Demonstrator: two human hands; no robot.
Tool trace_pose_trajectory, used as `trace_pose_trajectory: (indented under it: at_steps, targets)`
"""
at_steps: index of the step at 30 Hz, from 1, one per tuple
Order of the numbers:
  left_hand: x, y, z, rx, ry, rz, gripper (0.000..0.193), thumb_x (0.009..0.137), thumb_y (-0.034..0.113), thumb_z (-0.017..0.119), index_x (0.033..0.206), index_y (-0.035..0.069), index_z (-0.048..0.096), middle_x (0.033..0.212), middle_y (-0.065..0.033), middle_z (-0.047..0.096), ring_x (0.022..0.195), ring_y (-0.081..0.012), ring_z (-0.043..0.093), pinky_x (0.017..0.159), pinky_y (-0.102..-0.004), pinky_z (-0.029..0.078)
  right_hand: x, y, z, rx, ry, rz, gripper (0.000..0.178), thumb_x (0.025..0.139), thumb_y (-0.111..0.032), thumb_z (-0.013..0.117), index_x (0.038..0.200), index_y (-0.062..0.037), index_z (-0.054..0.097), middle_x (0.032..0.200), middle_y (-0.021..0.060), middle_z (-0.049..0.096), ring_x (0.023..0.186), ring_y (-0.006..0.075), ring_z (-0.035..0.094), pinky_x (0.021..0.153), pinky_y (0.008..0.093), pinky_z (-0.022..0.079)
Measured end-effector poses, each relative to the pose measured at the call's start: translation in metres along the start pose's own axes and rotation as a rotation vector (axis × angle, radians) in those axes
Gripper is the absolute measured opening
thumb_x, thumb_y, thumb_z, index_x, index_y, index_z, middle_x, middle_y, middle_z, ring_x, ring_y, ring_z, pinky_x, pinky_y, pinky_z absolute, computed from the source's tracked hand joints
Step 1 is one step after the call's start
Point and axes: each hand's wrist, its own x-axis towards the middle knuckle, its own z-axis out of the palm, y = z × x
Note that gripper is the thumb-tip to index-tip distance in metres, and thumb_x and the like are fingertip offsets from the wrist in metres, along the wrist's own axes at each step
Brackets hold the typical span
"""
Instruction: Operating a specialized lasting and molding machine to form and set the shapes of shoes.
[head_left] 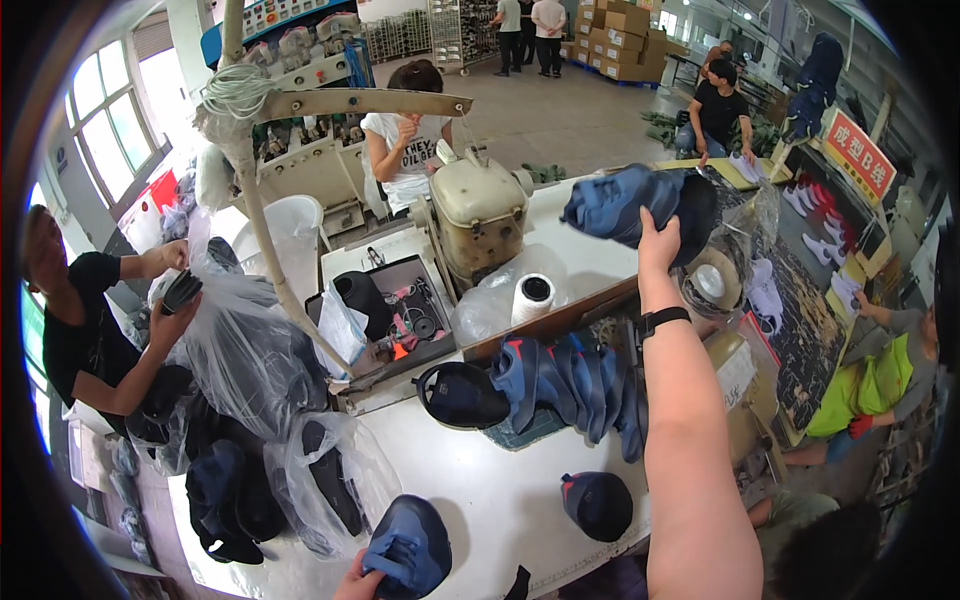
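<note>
My right arm reaches far across the bench. At its end my right hand (660, 240) is closed on blue shoe uppers (620, 205), held over the far side of the bench; how many are bunched there I cannot tell. At the near edge my left hand (358, 583), partly cut off by the frame, pinches another blue shoe upper (412, 540) by its front part. A row of nested blue shoe uppers (565, 385) lies mid-bench, with a dark opening at its left end. One dark upper with a red edge (597, 505) stands alone to the right on the white table.
Dark uppers (230, 500) and clear plastic bags (235, 340) crowd the left side. Beyond the row stand a sewing machine (480, 205), a white thread cone (533, 297) and a parts tray (415, 310). Co-workers sit left, ahead and right; white shoes (765, 295) lie at right.
</note>
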Motion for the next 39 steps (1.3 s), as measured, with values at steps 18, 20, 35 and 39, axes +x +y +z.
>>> trace_pose_trajectory:
  at_steps: [18, 20, 35, 39]
  targets:
    - [0.007, 0.073, 0.142, 0.136, -0.338, 0.646, 0.057, 0.089, 0.007, 0.064, 0.14, 0.012, 0.039, 0.132, -0.0121, 0.052, 0.119, -0.0234, 0.055, 0.087, -0.0382, 0.055, -0.303, -0.155, -0.256, 0.58, -1.275, 0.497, 0.027, 0.074, -0.02, 0.084, 0.088, -0.0018, 0.069, 0.086, 0.0004, 0.069, 0.066, 0.0036, 0.054, 0.058, 0.0204, 0.043]
    - [-0.01, 0.078, 0.15, -0.076, -0.54, 0.445, 0.062, 0.092, 0.015, 0.063, 0.145, 0.011, 0.031, 0.137, -0.0177, 0.047, 0.125, -0.0342, 0.052, 0.094, -0.0464, 0.052, -0.275, -0.145, -0.251, 0.664, -0.773, 0.322, 0.01, 0.084, -0.004, 0.064, 0.094, -0.001, 0.065, 0.071, -0.0012, 0.06, 0.06, 0.005, 0.05, 0.052, 0.0221, 0.039]
    - [-0.042, 0.019, 0.059, 0.189, -0.379, 0.117, 0.037, 0.098, 0.03, 0.058, 0.128, 0.009, 0.054, 0.116, -0.0065, 0.063, 0.105, -0.0157, 0.061, 0.088, -0.031, 0.051, -0.142, -0.121, -0.154, 0.546, -0.194, 0.276, 0.025, 0.097, -0.034, 0.056, 0.093, -0.0102, 0.059, 0.078, -0.0021, 0.052, 0.061, 0.0054, 0.046, 0.055, 0.0214, 0.033]
    - [-0.051, 0.005, 0.018, 0.187, -0.306, 0.113, 0.034, 0.099, 0.03, 0.056, 0.125, 0.008, 0.055, 0.116, -0.0058, 0.062, 0.107, -0.0153, 0.059, 0.089, -0.031, 0.05, -0.287, -0.177, -0.205, 0.735, -0.571, 0.246, 0.026, 0.102, -0.026, 0.042, 0.084, -0.0085, 0.05, 0.072, -0.0017, 0.042, 0.058, 0.0055, 0.037, 0.053, 0.0215, 0.03]
